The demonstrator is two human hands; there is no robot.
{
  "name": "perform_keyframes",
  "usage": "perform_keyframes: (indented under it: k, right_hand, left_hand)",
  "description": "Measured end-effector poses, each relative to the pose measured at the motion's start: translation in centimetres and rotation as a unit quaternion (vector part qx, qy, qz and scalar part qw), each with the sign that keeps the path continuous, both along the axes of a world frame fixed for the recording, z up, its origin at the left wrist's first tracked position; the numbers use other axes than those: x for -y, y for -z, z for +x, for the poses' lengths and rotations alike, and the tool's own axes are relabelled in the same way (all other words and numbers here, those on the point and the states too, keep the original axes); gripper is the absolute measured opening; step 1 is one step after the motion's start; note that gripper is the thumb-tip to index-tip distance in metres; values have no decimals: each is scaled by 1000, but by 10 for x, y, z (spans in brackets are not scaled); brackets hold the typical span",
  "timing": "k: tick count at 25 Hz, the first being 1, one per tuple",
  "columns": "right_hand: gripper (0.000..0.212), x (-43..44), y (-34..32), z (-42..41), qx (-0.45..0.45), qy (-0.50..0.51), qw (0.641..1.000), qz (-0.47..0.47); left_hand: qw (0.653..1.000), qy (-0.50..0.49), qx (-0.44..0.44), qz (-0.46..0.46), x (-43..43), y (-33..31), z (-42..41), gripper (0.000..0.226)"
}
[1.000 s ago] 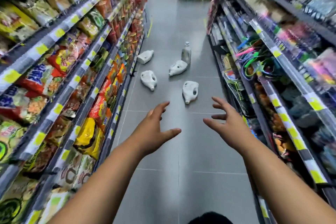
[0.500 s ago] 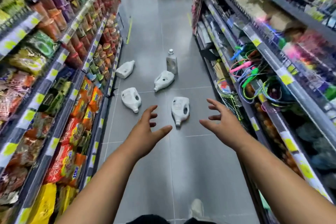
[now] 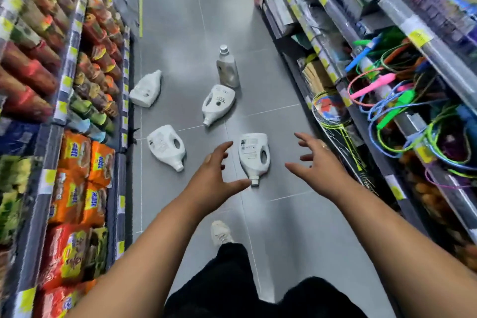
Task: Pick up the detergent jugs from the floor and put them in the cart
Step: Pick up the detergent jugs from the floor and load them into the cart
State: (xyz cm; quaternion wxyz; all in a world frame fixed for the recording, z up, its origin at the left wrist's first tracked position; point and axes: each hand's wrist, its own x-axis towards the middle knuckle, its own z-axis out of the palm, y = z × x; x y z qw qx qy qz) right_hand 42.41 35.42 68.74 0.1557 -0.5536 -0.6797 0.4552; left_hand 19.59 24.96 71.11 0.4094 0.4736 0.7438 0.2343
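Several white detergent jugs lie on the grey floor of a shop aisle. The nearest jug [image 3: 254,153] lies on its side with its cap toward me. Another jug [image 3: 166,146] lies to its left, one [image 3: 219,104] sits farther ahead, and one [image 3: 146,88] rests by the left shelf. A greyish bottle [image 3: 227,67] stands upright at the back. My left hand [image 3: 213,175] hovers open just left of the nearest jug, apart from it. My right hand [image 3: 318,162] is open to that jug's right, fingers spread. No cart is in view.
Snack shelves [image 3: 74,162] line the left side of the aisle. Shelves on the right hold coloured skipping ropes [image 3: 402,111] and rackets [image 3: 327,113]. My foot [image 3: 220,232] and dark trouser leg [image 3: 232,279] are below the hands. The aisle floor [image 3: 185,8] runs on ahead.
I have walked forward, so the jugs are nearer and lower in view. Both open hands now flank the nearest jug. My foot has come into view.
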Motion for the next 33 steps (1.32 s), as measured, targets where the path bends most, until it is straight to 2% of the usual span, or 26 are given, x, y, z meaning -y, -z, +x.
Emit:
perform_keyframes:
  k: [6, 12, 18, 22, 24, 28, 33]
  right_hand:
    - [75, -115, 157, -56, 23, 48, 998, -31]
    - [77, -180, 368, -58, 63, 13, 997, -46]
    - [80, -239, 566, -48, 151, -138, 979, 25]
    - [87, -279, 671, -51, 168, -221, 957, 76]
    - [92, -294, 706, -56, 150, -250, 952, 93]
    - [106, -313, 742, -64, 122, -282, 946, 105]
    - [121, -313, 754, -59, 114, -316, 935, 115]
  left_hand:
    - [991, 87, -81, -58, -125, 148, -69, 95]
    - [997, 26, -21, -70, -191, 366, -67, 90]
    - [997, -26, -12, -72, -232, 584, -56, 98]
    - [986, -84, 36, -139, -245, 700, -53, 108]
    - [985, -99, 56, -130, -258, 736, -56, 119]
    - [982, -159, 76, -68, -291, 776, -67, 125]
    - [968, -198, 154, -30, -289, 782, -66, 133]
